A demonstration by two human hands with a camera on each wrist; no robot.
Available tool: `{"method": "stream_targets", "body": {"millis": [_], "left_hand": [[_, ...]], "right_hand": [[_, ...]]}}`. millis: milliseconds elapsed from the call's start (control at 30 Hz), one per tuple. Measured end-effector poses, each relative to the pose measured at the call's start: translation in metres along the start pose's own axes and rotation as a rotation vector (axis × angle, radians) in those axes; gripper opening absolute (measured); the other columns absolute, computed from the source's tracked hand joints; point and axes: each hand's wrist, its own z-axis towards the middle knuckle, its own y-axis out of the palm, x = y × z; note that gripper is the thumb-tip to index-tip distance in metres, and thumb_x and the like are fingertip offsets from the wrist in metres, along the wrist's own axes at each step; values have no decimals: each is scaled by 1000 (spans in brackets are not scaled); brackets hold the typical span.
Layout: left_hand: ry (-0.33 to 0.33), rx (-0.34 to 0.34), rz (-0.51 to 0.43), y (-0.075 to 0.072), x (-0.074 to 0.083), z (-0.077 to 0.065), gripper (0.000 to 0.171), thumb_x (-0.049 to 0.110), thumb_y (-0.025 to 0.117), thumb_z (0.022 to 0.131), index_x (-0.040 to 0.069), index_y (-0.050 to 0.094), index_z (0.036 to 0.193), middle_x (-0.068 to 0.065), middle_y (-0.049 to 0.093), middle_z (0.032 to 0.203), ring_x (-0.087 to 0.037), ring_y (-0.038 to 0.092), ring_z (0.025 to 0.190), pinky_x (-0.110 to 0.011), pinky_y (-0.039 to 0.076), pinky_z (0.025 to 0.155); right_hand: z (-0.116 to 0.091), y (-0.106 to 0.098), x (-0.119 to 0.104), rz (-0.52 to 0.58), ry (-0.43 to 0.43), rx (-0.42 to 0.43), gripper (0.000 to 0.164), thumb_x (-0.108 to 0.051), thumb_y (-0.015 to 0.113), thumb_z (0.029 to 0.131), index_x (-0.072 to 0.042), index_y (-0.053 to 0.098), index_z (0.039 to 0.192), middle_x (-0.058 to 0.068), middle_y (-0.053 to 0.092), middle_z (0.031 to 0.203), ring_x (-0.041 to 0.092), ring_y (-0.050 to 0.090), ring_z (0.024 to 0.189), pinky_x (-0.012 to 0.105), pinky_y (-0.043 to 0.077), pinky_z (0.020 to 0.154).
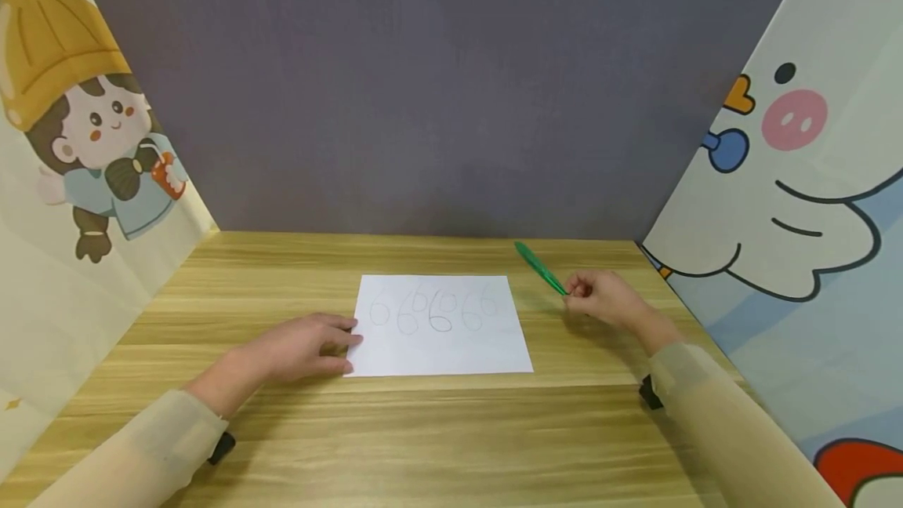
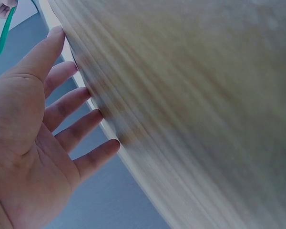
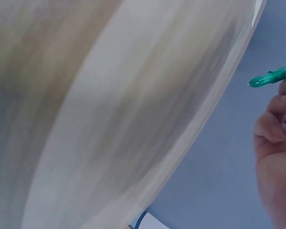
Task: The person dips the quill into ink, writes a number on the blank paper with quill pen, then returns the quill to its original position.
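A white sheet of paper (image 1: 437, 355) lies on the wooden table, with several looping marks like the figure 6 drawn across its upper half. One of these is darker than the faint others. My left hand (image 1: 306, 347) touches the left edge of the sheet, its fingers spread and fairly straight; the left wrist view shows the same hand (image 2: 38, 124) with fingertips along the tabletop. To the right of the paper, my right hand (image 1: 607, 300) pinches a green pen (image 1: 539, 266) by one end. The right wrist view shows the pen's bare point (image 3: 269, 78) sticking out past the curled fingers.
The wooden tabletop (image 1: 423, 445) ends at a dark grey panel (image 1: 423, 100) behind. Side walls with cartoon figures stand at left (image 1: 42, 320) and right (image 1: 846, 241). A dark strap piece (image 1: 650, 393) shows below the right sleeve.
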Motion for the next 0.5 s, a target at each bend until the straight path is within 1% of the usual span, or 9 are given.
{"method": "stream_targets", "body": {"millis": [133, 300, 500], "left_hand": [[-5, -1, -3, 1, -1, 0, 48, 39, 76, 104, 9, 75, 141, -22, 64, 155, -46, 61, 143, -64, 51, 119], [-10, -3, -6, 1, -1, -1, 49, 40, 76, 104, 9, 74, 142, -21, 63, 156, -46, 61, 144, -64, 51, 119], [0, 0, -1, 1, 0, -1, 48, 38, 76, 104, 9, 74, 142, -21, 64, 156, -46, 61, 143, -64, 51, 119]], "right_hand": [[-1, 2, -5, 18, 6, 5, 10, -11, 74, 91, -10, 67, 98, -1, 60, 83, 11, 51, 68, 24, 43, 57], [-2, 5, -8, 39, 22, 14, 10, -14, 70, 95, -11, 61, 95, 0, 58, 81, 10, 45, 62, 25, 39, 57], [-3, 6, -10, 91, 33, 10, 6, -14, 64, 98, -11, 59, 96, 1, 55, 78, 11, 41, 60, 26, 37, 56]]}}
